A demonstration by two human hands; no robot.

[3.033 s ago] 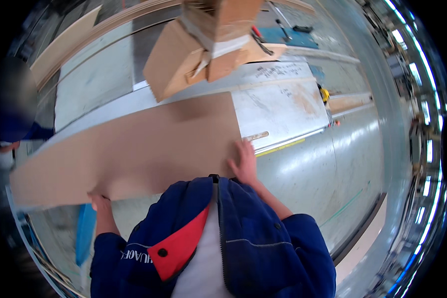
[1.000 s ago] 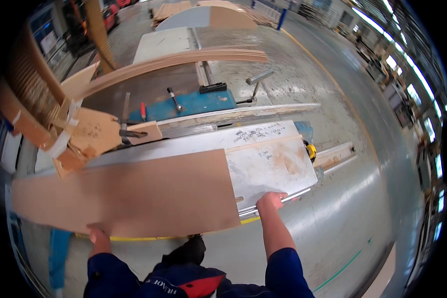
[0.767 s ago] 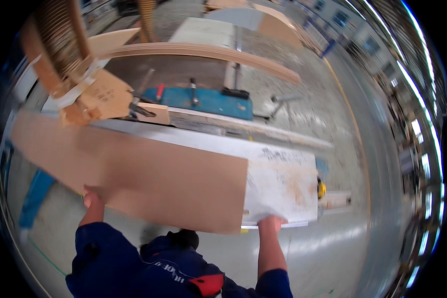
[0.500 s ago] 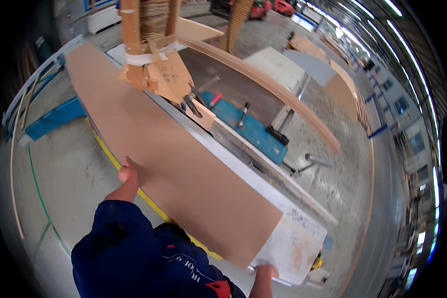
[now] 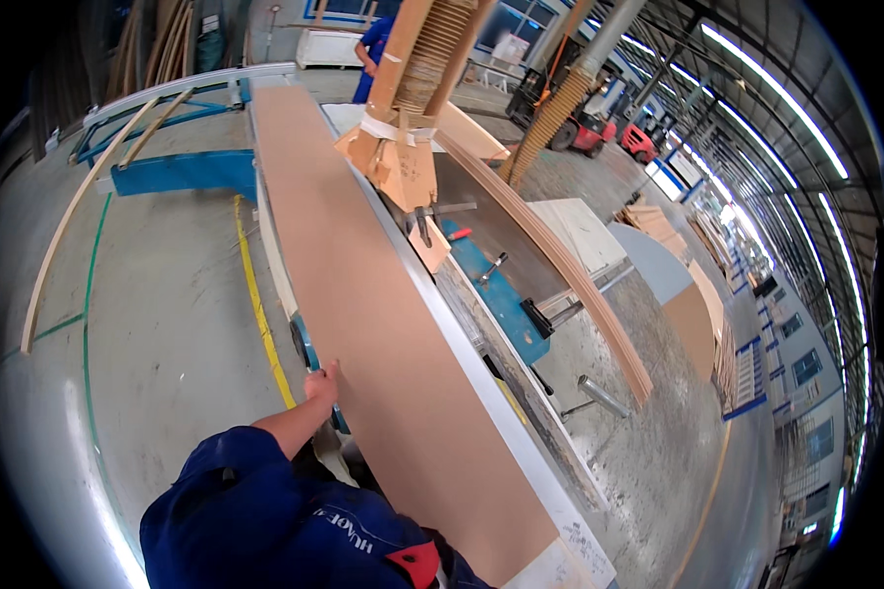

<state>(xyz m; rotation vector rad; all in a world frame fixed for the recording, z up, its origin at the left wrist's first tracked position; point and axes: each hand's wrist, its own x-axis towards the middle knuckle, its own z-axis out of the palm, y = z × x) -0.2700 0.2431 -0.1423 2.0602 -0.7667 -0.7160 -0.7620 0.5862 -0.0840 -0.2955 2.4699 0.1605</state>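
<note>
Panel: long brown fibreboard panel, smooth, matt and straight-edged, running from upper left of centre down to the lower centre of the frame.
Left grip: left hand closed on the panel's left edge, thumb over the top face.
Right grip: right hand out of view; its hold cannot be told.
Skew risk: pushed unevenly from that one visible hold, so long a sheet could probably swing across the pale table.
Knock risk: plywood hood hangs near the panel's right edge; a rightward drift could strike it.
Pinch risk: fingers at the edge could be nipped if the panel shifts against the framework.
Hood: angular raw wood, white tape, ribbed tan hose.
Mouldings: long, grooved wooden strips, right of centre.
Beam: blue-painted beam, upper left.
</note>
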